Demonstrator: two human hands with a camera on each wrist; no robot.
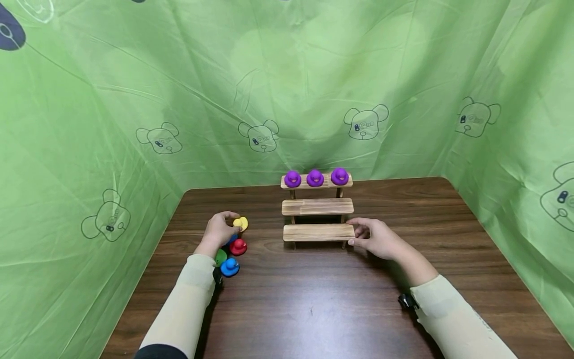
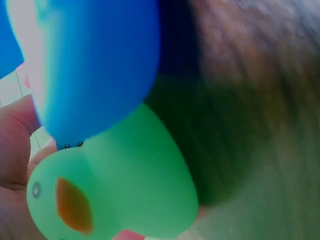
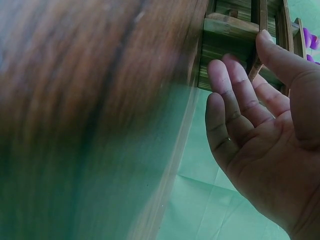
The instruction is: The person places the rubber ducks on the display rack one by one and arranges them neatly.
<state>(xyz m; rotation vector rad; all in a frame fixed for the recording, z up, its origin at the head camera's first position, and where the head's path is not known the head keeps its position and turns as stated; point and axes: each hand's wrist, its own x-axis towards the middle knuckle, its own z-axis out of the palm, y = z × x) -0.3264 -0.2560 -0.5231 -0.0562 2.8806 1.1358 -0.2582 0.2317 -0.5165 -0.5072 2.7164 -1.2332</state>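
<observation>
On the left of the table, my left hand (image 1: 218,230) pinches a yellow rubber duck (image 1: 242,224). Close by that hand sit a red duck (image 1: 238,247), a green duck (image 1: 220,258) and a blue duck (image 1: 230,267); another blue duck (image 1: 232,239) is partly covered by the fingers. The left wrist view is filled by a blue duck (image 2: 100,65) and a green duck (image 2: 135,175). My right hand (image 1: 375,238) holds the right end of a three-tier wooden stand (image 1: 318,232), thumb in front and fingers behind.
Three purple ducks (image 1: 315,178) stand in a row on the stand's top tier. Its middle tier (image 1: 317,206) is bare wood. A green printed curtain (image 1: 305,99) hangs behind and along both sides of the dark wooden table (image 1: 309,299).
</observation>
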